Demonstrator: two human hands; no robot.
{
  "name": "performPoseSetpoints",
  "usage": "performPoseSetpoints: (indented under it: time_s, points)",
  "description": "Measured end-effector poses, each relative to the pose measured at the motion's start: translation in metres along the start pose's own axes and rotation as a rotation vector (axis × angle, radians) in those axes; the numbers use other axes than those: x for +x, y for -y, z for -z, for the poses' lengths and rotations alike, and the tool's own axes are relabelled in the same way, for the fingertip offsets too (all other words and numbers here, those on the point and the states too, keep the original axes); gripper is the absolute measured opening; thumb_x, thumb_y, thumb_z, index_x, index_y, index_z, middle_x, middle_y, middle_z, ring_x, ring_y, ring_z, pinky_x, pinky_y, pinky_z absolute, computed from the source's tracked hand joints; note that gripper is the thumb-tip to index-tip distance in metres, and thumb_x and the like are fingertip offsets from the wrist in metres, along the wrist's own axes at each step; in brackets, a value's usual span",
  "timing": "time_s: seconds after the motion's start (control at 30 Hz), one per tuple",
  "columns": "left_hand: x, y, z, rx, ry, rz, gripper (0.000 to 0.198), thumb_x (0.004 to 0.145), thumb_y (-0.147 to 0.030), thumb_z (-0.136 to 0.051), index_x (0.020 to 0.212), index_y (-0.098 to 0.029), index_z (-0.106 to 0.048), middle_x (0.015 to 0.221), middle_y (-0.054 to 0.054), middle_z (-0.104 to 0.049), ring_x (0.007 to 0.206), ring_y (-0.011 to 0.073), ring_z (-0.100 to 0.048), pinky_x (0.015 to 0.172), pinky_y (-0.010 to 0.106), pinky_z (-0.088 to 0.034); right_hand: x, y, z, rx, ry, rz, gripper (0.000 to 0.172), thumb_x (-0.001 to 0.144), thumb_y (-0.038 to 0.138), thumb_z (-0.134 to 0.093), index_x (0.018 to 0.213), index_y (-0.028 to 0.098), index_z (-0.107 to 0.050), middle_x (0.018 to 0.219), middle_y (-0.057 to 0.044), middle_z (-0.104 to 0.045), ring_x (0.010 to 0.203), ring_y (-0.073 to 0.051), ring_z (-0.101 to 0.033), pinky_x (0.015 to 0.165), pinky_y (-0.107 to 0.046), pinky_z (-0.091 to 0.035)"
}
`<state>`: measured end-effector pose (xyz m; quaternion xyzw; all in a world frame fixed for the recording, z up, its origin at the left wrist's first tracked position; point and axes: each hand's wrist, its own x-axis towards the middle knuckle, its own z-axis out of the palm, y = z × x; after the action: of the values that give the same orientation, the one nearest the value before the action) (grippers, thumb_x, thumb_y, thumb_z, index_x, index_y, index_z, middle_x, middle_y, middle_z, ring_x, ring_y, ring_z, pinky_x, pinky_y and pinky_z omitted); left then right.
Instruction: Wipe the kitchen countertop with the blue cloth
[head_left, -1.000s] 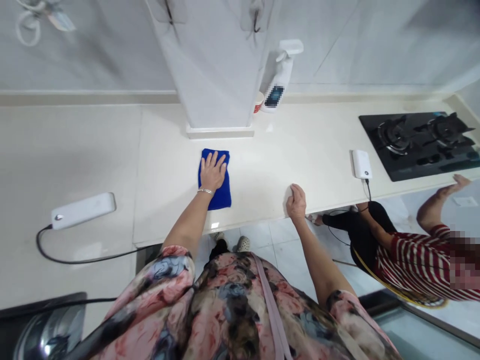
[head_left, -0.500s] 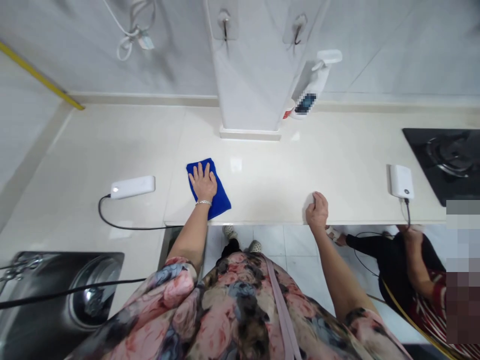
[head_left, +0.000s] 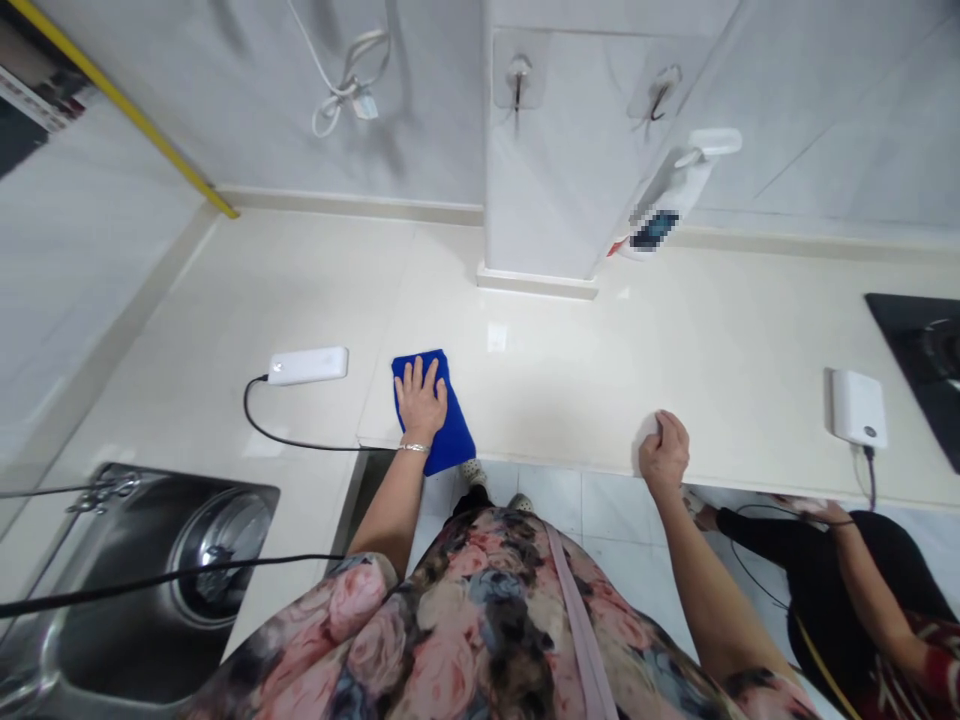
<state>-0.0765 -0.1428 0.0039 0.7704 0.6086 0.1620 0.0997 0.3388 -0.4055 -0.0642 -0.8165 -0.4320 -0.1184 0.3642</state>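
Note:
My left hand (head_left: 421, 400) lies flat on a folded blue cloth (head_left: 453, 438), fingers spread. The cloth rests on the pale countertop (head_left: 555, 390), its near corner hanging slightly over the front edge. My right hand (head_left: 664, 450) is curled into a loose fist on the counter near the same edge, well to the right of the cloth. Nothing shows in its fingers, and it touches only the counter.
A white power bank (head_left: 308, 366) with a black cable lies left, above a steel sink (head_left: 127, 620). Another white power bank (head_left: 859, 407) sits right, near a black stove (head_left: 919, 350). A pillar (head_left: 547, 200) and white spray bottle (head_left: 675, 205) stand behind. A seated person (head_left: 862, 580) is at right.
The camera view has turned left, shifting the scene rightward. My left hand and the cloth have slid a little toward the front edge. My right fist stays in place on the counter.

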Motion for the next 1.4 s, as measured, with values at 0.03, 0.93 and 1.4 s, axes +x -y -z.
performPoseSetpoints:
  time_s: [0.03, 0.93, 1.4]
  points:
    - [0.002, 0.005, 0.002, 0.002, -0.010, 0.011, 0.056, 0.107, -0.037, -0.039, 0.159, -0.020, -0.053, 0.171, 0.010, -0.036, 0.162, 0.0333, -0.025, 0.134, 0.060, -0.017, 0.000, 0.000, 0.000, -0.002, -0.005, 0.004, 0.046, 0.093, 0.019, -0.041, 0.127, 0.008, -0.070, 0.134, -0.021, -0.068, 0.130, -0.029, -0.061, 0.116, -0.055, -0.052]
    - [0.167, 0.057, 0.004, 0.029, -0.012, 0.014, 0.061, 0.105, -0.038, -0.035, 0.161, -0.019, -0.050, 0.173, 0.011, -0.033, 0.163, 0.0327, -0.021, 0.135, 0.059, -0.009, -0.005, 0.010, 0.003, -0.071, 0.053, -0.032, 0.047, 0.094, 0.021, -0.041, 0.131, 0.009, -0.066, 0.137, -0.021, -0.066, 0.133, -0.031, -0.059, 0.117, -0.058, -0.050]
    - [0.259, 0.060, -0.013, -0.017, -0.055, 0.023, 0.061, 0.104, -0.038, -0.036, 0.159, -0.017, -0.052, 0.172, 0.013, -0.034, 0.162, 0.0350, -0.022, 0.134, 0.062, -0.009, -0.009, 0.014, 0.004, -0.119, 0.083, -0.048, 0.048, 0.099, 0.029, -0.039, 0.137, 0.012, -0.063, 0.140, -0.020, -0.064, 0.134, -0.033, -0.059, 0.117, -0.061, -0.048]
